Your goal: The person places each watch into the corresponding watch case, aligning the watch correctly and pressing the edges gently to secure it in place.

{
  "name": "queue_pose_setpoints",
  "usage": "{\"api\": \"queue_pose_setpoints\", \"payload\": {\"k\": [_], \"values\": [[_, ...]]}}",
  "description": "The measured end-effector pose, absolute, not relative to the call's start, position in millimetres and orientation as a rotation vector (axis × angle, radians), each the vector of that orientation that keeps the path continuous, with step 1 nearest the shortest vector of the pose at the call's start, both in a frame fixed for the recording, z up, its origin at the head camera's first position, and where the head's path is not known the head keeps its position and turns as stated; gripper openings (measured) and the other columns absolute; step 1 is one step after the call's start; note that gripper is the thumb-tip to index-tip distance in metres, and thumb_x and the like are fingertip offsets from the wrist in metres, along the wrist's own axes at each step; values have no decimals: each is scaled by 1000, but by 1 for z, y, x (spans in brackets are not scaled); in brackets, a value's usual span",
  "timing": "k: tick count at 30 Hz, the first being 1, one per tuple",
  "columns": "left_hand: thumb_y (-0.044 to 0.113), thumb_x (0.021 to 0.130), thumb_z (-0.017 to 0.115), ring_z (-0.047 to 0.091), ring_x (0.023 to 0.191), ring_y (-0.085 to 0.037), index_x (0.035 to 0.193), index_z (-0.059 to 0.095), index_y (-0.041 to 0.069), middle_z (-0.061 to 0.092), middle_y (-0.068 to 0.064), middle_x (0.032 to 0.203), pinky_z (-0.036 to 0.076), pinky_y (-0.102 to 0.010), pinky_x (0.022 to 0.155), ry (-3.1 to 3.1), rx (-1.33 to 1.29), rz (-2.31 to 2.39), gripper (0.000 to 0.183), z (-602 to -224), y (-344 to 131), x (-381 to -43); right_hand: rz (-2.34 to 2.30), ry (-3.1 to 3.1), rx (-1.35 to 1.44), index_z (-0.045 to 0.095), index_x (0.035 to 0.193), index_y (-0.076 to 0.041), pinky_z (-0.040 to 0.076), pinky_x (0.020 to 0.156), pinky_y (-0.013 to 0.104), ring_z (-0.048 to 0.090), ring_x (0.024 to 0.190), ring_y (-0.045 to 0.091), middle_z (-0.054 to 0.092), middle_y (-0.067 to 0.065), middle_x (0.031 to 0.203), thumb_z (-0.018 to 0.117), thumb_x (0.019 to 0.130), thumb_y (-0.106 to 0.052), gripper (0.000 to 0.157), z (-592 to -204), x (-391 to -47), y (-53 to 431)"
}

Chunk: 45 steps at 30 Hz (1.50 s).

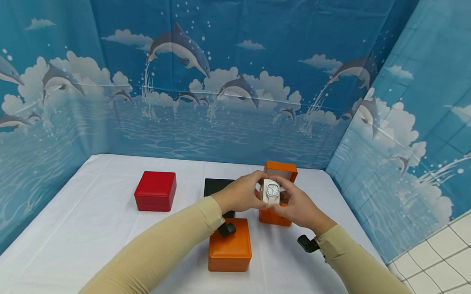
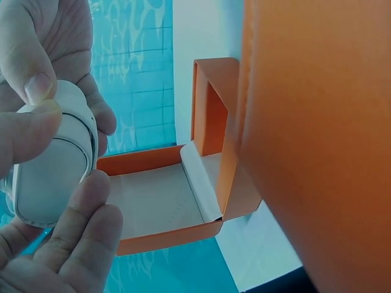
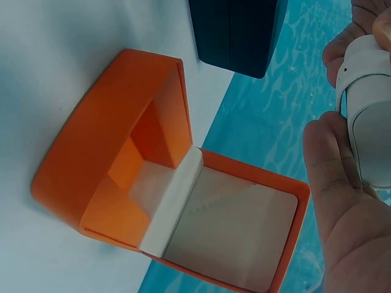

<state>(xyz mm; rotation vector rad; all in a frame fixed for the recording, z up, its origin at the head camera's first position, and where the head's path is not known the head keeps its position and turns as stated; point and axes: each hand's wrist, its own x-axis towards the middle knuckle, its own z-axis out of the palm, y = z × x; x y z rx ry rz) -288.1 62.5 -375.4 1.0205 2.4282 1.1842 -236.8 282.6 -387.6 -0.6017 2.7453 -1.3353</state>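
Observation:
A white watch (image 1: pixel 272 190) with a squarish, pale-rimmed dial is wrapped round a white cushion (image 2: pixel 46 177), its face turned toward the head camera. From the left side my left hand (image 1: pixel 241 194) grips it with thumb and fingers, while my right hand (image 1: pixel 301 207) grips it from the right. Both hands hold it up in front of an open orange watch box (image 1: pixel 275 218). In the right wrist view that box's lid stands raised on its hinge, and the pale-lined inside (image 3: pixel 235 226) holds nothing.
A closed orange box (image 1: pixel 230 252) stands nearer, below my left wrist. Behind my left hand a black box (image 1: pixel 216 187) is partly hidden. To the left, a closed red box (image 1: pixel 155 192) sits on the white-covered table (image 1: pixel 95 228). A dolphin-print curtain (image 1: pixel 228 133) surrounds the table's back and sides.

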Motion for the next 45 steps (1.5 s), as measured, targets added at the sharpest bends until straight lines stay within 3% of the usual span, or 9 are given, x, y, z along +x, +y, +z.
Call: {"api": "queue_pose_setpoints", "payload": {"k": [9, 15, 27, 37, 45], "values": [[19, 93, 82, 66, 103, -8, 153, 40, 16, 57, -1, 135, 60, -25, 87, 2422, 990, 1215, 73, -376, 68, -290, -1293, 2812, -580, 27, 168, -20, 61, 100, 46, 69, 116, 32, 46, 20, 158, 72, 96, -4, 86, -386, -236, 288], [20, 94, 81, 63, 109, -13, 157, 38, 16, 57, -4, 142, 59, -27, 92, 2464, 968, 1201, 77, -373, 77, -290, -1236, 2834, -533, 13, 170, -12, 59, 102, 48, 64, 117, 31, 52, 22, 151, 70, 97, -5, 92, -383, -235, 297], [23, 93, 83, 60, 112, -13, 154, 41, 14, 58, -5, 144, 59, -32, 99, 2497, 916, 1191, 74, -374, 105, -296, -1115, 2840, -452, 9, 171, -13, 59, 102, 49, 65, 127, 38, 40, 24, 164, 68, 102, -13, 90, -380, -243, 319], [23, 93, 83, 60, 120, -15, 155, 42, 16, 55, -4, 146, 57, -36, 105, 2472, 836, 1252, 74, -384, 125, -300, -1084, 2791, -366, 7, 170, -9, 62, 98, 44, 66, 126, 38, 33, 26, 167, 64, 103, -9, 88, -384, -252, 333], [21, 92, 84, 60, 122, -16, 154, 44, 20, 54, -2, 149, 56, -37, 108, 2464, 812, 1281, 74, -397, 133, -304, -1029, 2778, -285, 9, 170, -8, 62, 96, 44, 66, 126, 38, 42, 26, 162, 63, 101, -6, 87, -393, -261, 335]]}}
